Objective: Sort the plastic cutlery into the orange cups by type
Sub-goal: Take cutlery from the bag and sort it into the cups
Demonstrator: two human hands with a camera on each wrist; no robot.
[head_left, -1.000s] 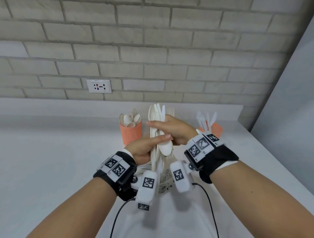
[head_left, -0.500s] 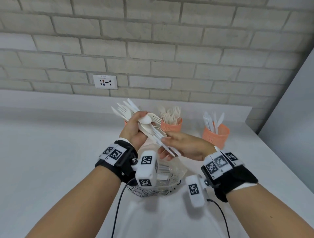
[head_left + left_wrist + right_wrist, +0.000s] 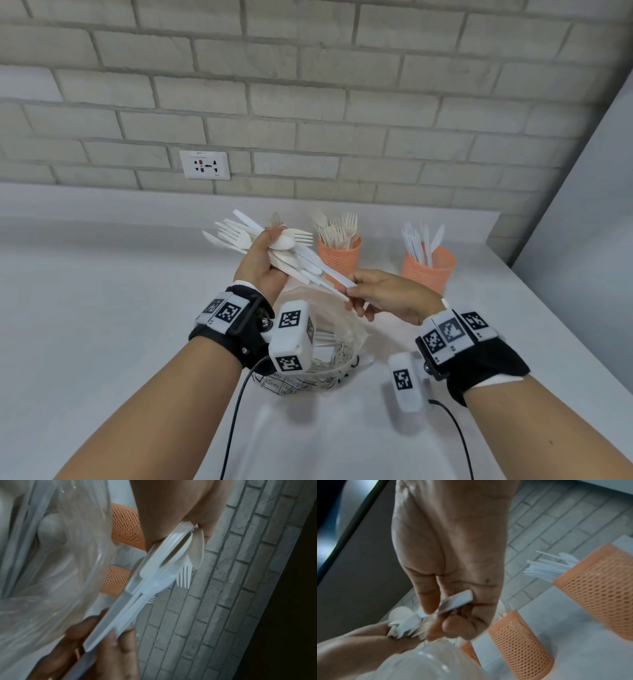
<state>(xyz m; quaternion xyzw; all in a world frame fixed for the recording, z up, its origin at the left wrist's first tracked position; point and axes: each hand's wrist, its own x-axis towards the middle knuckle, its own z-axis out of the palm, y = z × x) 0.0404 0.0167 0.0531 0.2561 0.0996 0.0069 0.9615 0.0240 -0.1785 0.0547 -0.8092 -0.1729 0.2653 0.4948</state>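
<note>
My left hand [image 3: 262, 263] grips a mixed bundle of white plastic cutlery [image 3: 274, 246], with forks, spoons and knives fanned out up and to the left. My right hand [image 3: 383, 294] pinches the handle end of a white knife [image 3: 329, 270] that still lies in that bundle; the right wrist view shows the knife handle [image 3: 457, 601] between thumb and fingers. Behind stand an orange mesh cup of forks [image 3: 339, 255] and, to its right, an orange mesh cup of knives [image 3: 428, 269]. The third cup is hidden behind my left hand.
A clear plastic bag [image 3: 325, 356] with more cutlery lies on the white counter [image 3: 102, 342] below my hands. A brick wall with a socket [image 3: 205, 165] runs behind the cups. A grey panel [image 3: 589, 222] closes the right side.
The bundle went from upright in both hands to my left hand alone, tilted left. My right hand slid down to the handle ends and took hold of one knife.
</note>
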